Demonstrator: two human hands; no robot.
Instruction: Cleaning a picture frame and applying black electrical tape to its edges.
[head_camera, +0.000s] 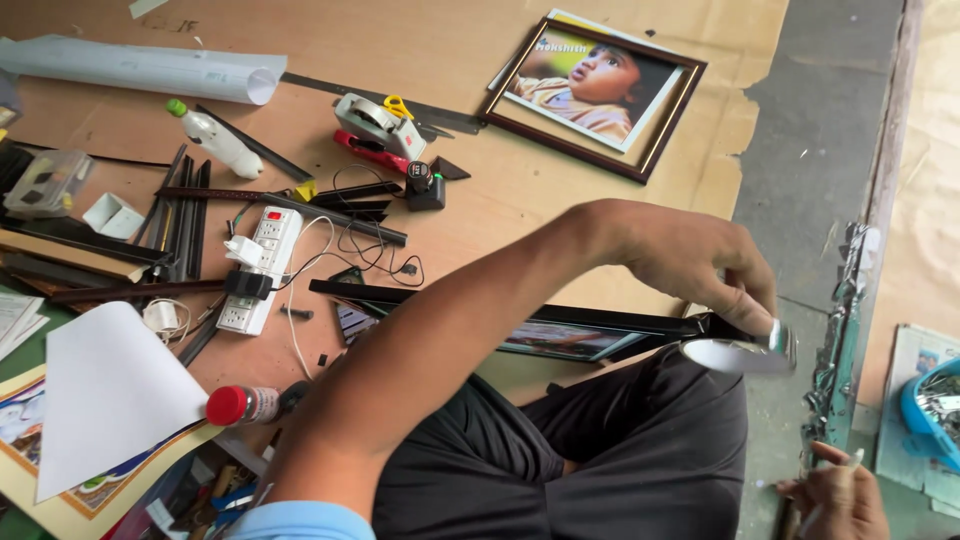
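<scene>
1. At 3–4 o'clock of view, off the bench edge: left hand (700, 262) reaches across the body. Thumb + fingers are pinched down on the rim of a tape roll (738, 354), a tight grip with no gap seen. Roll hangs just below the hand, over the lap, white core facing cam.
2. Right hand (838, 497) is at 5 o'clock, low, partly cut by the frame edge. Fingers are curled and a thin pale bit shows by the thumb. Can't tell if it is gripped or what it is.
3. Silver crinkled strip (838, 330) runs approx vert. from 3 o'clock down toward the right hand, just beside the roll. Roll-to-strip contact is not resolvable.
4. Black frame (570, 338) w/ picture lies at the bench edge, approx 5 o'clock of centre, its end touching or just under the left hand.
5. Judgement: step in hand looks like working tape between roll and strip, with the roll held up and the lower hand at the strip's bottom end.
6. Judgement: any next move calls for a steady roll, an even pull and the strip kept straight, as the crinkles suggest it snags easily.
7. Bench at 9–12 o'clock: power strip (262, 270), tape dispenser (375, 122), red-capped bottle (245, 405), framed photo (640, 140). All are well apart from both hands.
</scene>
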